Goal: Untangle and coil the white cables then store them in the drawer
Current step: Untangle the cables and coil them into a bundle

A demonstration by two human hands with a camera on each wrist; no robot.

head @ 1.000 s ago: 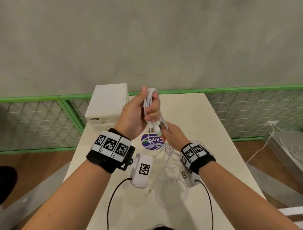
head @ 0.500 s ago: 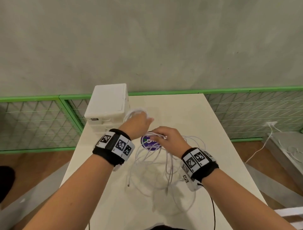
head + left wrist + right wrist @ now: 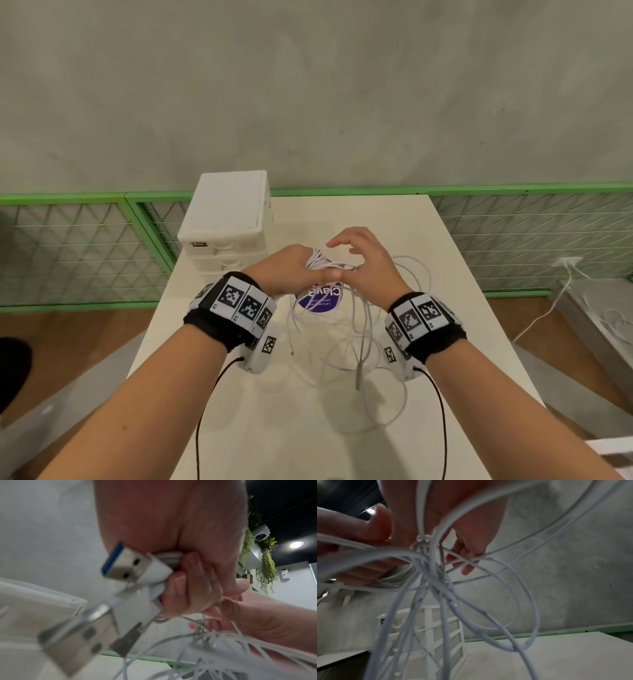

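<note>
A tangle of white cables (image 3: pixel 363 342) hangs from between my hands in loops down to the table (image 3: pixel 455 325). My left hand (image 3: pixel 287 270) grips a bunched coil of them; in the left wrist view its fingers (image 3: pixel 185 588) curl round the strands behind two USB plugs (image 3: pixel 126 563). My right hand (image 3: pixel 363 267) meets it thumb to thumb, index finger arched above, with loose strands (image 3: pixel 426 563) pinched under the thumb and running past the palm. One plug (image 3: pixel 358 377) dangles low. The white drawer unit (image 3: pixel 226 219) stands at the table's back left, drawers closed.
A round purple sticker (image 3: pixel 320 301) lies on the table under the hands. A green mesh fence (image 3: pixel 85 246) runs behind and beside the table below a grey wall. Another white cable (image 3: pixel 548 308) trails on the floor to the right.
The left hand has come down from chest height with the coil. The right hand has moved forward to meet it, and the loose loops now spread wider over the table.
</note>
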